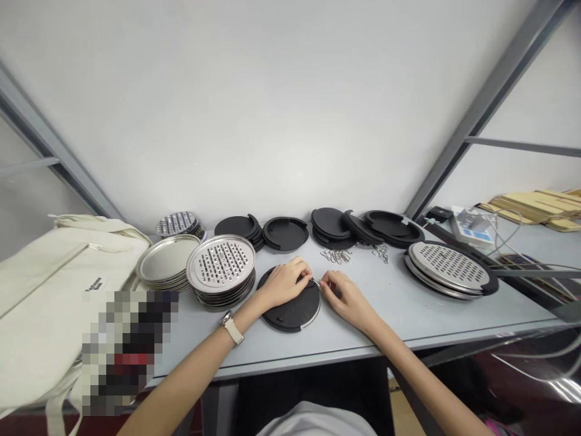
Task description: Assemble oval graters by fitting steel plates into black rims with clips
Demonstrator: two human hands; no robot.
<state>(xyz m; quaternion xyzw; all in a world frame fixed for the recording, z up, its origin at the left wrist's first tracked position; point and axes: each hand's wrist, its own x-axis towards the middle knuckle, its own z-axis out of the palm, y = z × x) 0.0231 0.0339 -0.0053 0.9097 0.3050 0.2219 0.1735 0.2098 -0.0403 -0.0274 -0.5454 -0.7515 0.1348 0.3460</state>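
A round black plastic base (pixel 290 315) lies near the table's front edge, a thin metal rim showing at its lower right. My left hand (pixel 289 281) rests over its upper part, with thumb and fingertips pinched at the upper right edge. There, a small metal wire clip (pixel 316 282) spans the gap between my fingertips. From the right, my right hand (pixel 344 297) pinches the clip's other end, fingers curled, its side against the tabletop. Several loose wire clips (pixel 336 256) lie beyond my hands. The left fingertips partly hide the clip's inner end.
Left stand stacked perforated metal grater discs (pixel 221 264), plain metal plates (pixel 169 259) and a cream bag (pixel 54 303). Black plastic bases (pixel 285 234) line the wall. More grater discs (pixel 447 266) are stacked right, near an electronic device (pixel 472 226) with cables. Grey metal posts (pixel 490 91) flank the table.
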